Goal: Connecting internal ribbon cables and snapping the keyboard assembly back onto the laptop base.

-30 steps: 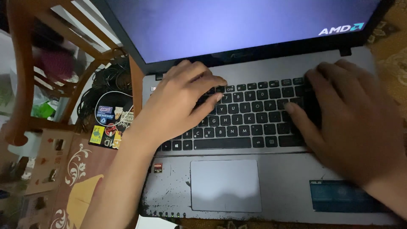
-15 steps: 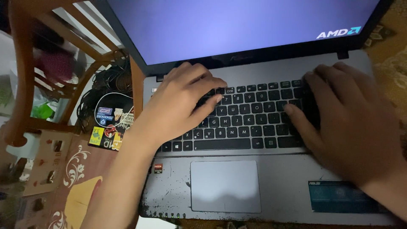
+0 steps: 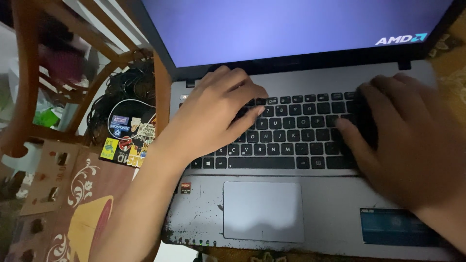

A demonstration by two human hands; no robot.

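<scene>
A silver laptop (image 3: pixel 335 213) with a black keyboard (image 3: pixel 291 140) lies open in front of me, its screen (image 3: pixel 291 26) glowing plain violet-blue. My left hand (image 3: pixel 213 114) rests on the left half of the keys, fingers spread and curled down onto them. My right hand (image 3: pixel 412 140) covers the right end of the keyboard, fingers apart on the keys. Neither hand holds anything. The grey touchpad (image 3: pixel 263 211) sits below and between the hands, untouched.
A wooden chair frame (image 3: pixel 29 82) stands at the left. Beside the laptop's left edge lie a black round object covered in stickers (image 3: pixel 128 131) and a tangle of black cables (image 3: pixel 124 87). A patterned brown cloth (image 3: pixel 82 213) covers the surface at lower left.
Both hands stay on the keys, with only slight finger shifts. The view has drifted a little.
</scene>
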